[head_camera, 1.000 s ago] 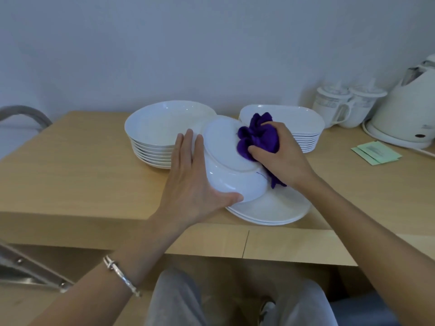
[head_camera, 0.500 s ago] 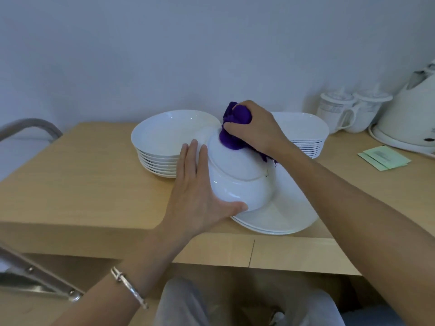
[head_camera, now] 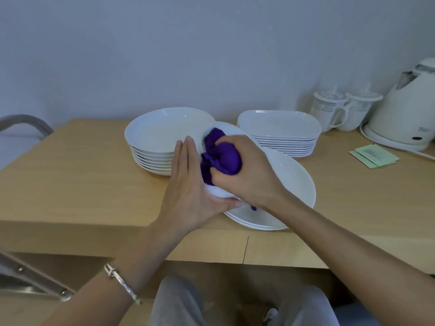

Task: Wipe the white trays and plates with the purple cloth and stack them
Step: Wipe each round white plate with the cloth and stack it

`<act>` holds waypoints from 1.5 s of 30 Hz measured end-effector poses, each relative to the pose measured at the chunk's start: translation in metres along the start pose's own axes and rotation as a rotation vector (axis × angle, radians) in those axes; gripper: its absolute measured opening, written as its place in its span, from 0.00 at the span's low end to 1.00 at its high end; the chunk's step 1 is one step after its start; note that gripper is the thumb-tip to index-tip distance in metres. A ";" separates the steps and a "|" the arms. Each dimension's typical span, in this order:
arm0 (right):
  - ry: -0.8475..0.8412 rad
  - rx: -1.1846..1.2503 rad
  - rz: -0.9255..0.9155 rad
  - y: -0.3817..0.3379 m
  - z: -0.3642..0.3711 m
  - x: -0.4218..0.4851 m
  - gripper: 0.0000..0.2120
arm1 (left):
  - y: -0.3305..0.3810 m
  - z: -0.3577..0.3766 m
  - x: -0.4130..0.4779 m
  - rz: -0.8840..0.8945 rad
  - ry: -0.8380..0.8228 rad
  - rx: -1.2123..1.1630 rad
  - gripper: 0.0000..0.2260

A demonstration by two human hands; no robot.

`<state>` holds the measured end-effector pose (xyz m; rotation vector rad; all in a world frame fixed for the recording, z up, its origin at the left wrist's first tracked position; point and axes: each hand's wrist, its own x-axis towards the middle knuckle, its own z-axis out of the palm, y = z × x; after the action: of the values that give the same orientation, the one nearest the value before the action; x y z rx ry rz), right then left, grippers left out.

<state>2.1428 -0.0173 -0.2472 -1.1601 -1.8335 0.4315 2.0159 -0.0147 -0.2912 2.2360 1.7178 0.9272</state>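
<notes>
My left hand [head_camera: 191,189] holds a white bowl [head_camera: 225,128] tilted on its side above the table, fingers flat against its left wall and thumb hooked under its near rim. My right hand [head_camera: 250,176] grips the bunched purple cloth [head_camera: 223,158] and presses it against the bowl, hiding most of it. Under both hands lies a low stack of wide white plates [head_camera: 295,184]. A stack of round deep plates [head_camera: 153,137] stands behind on the left. A stack of rectangular white trays [head_camera: 280,124] stands behind on the right.
Two lidded mugs [head_camera: 329,109] and a white kettle [head_camera: 404,109] stand against the wall at the right, with green packets [head_camera: 374,156] in front of them. A curved chair back [head_camera: 23,121] shows at the left. The wooden table's front edge [head_camera: 94,238] is just below my hands.
My right hand has dragged the purple cloth from the bowl's far top edge down over its face toward me. My left hand has kept its hold on the bowl.
</notes>
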 end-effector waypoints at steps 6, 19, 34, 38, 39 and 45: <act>0.057 0.005 0.081 0.031 0.014 0.071 0.13 | -0.001 -0.001 -0.002 -0.016 -0.016 -0.031 0.65; 0.043 0.095 0.538 0.067 -0.046 -0.025 0.15 | -0.002 0.004 0.001 -0.016 0.018 0.003 0.64; 0.121 0.037 0.363 0.023 -0.039 -0.032 0.14 | -0.006 -0.002 -0.008 -0.549 0.135 -1.067 0.10; 0.120 -0.014 0.329 0.026 -0.038 -0.022 0.16 | 0.001 -0.011 0.006 -0.624 0.116 -1.441 0.14; 0.124 -0.027 0.330 0.026 -0.039 -0.023 0.16 | 0.004 -0.013 0.008 -0.615 0.110 -1.499 0.15; 0.127 -0.098 0.360 0.036 -0.044 -0.033 0.18 | 0.024 -0.036 0.019 -0.440 0.091 -1.480 0.12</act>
<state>2.2040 -0.0343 -0.2639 -1.5574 -1.5528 0.4622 2.0177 -0.0133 -0.2436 0.8153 0.8274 1.4408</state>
